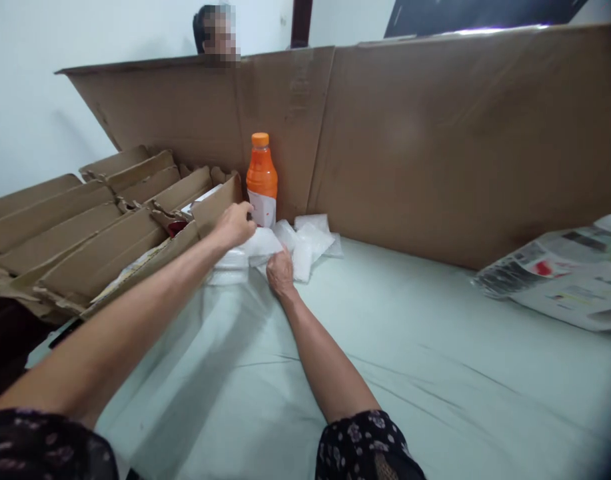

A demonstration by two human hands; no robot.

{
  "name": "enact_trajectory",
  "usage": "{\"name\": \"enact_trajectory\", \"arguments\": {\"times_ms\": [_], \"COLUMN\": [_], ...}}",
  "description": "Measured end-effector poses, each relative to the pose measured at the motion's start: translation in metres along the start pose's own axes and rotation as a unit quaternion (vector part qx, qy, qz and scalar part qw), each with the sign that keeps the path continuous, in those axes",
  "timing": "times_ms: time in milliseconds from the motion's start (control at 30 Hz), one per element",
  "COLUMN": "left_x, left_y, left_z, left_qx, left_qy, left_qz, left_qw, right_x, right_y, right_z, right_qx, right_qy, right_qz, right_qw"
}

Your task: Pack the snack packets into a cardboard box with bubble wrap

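The bubble wrap (312, 245) is thin, see-through plastic with a soft sheen and a bumpy face, while the bottle (262, 175) beside it looks like smooth, slightly glossy plastic, with a plastic cap (260, 139) and a pale label (262, 209) whose material is hard to tell. The divided box (75, 213) and the tall board (435, 153) are matt brown cardboard, the box rough and torn along its edges. Matt, lightly creased cloth makes the table cover (395, 300), printed fabric the sleeves (368, 443), and crinkled, shiny plastic film the bag (540, 267).
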State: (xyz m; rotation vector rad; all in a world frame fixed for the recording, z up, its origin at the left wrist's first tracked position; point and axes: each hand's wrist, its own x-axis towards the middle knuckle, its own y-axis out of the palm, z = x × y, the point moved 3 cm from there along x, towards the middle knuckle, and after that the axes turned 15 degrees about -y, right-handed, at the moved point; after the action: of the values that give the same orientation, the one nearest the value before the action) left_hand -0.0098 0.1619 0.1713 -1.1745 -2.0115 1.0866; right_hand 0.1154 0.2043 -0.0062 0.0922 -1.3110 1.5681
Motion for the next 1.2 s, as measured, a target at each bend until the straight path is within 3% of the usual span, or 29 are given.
{"name": "enact_trajectory", "arguments": {"times_ms": [200, 300, 400, 533, 767, 1000, 1100, 1200], "left_x": [-0.071, -0.082, -0.077, -0.060, -0.046, -0.070, -0.087, -0.114], "left_y": [0.053, 0.068, 0.077, 0.087, 0.116, 0.115, 0.111, 0.100], "left_z": [0.061, 0.090, 0.105, 0.106, 0.083, 0.094, 0.098, 0.093], "left_qx": [0.061, 0.081, 0.089, 0.076, 0.006, -0.022, -0.015, -0.012], "left_qy": [-0.059, -0.089, -0.093, -0.077, 0.004, 0.018, 0.022, 0.040], "left_qz": [-0.012, -0.019, -0.019, -0.019, 0.013, 0.004, 0.003, 0.007], "left_qw": [0.996, 0.993, 0.992, 0.994, 1.000, 1.000, 1.000, 0.999], "right_x": [0.003, 0.003, 0.003, 0.003, 0.006, 0.008, 0.006, 0.004], "right_y": [-0.011, -0.018, -0.019, -0.020, -0.026, -0.020, -0.020, -0.015], "right_z": [0.010, 0.022, 0.033, 0.039, 0.047, 0.034, 0.038, 0.043], "right_qx": [0.015, 0.011, -0.002, -0.040, -0.072, -0.078, -0.109, -0.115], "right_qy": [0.034, -0.004, -0.079, -0.097, -0.111, -0.005, -0.041, -0.081], "right_qz": [-0.040, -0.052, -0.032, 0.010, 0.039, 0.078, 0.080, 0.131], "right_qw": [0.998, 0.999, 0.996, 0.994, 0.991, 0.994, 0.990, 0.981]}}
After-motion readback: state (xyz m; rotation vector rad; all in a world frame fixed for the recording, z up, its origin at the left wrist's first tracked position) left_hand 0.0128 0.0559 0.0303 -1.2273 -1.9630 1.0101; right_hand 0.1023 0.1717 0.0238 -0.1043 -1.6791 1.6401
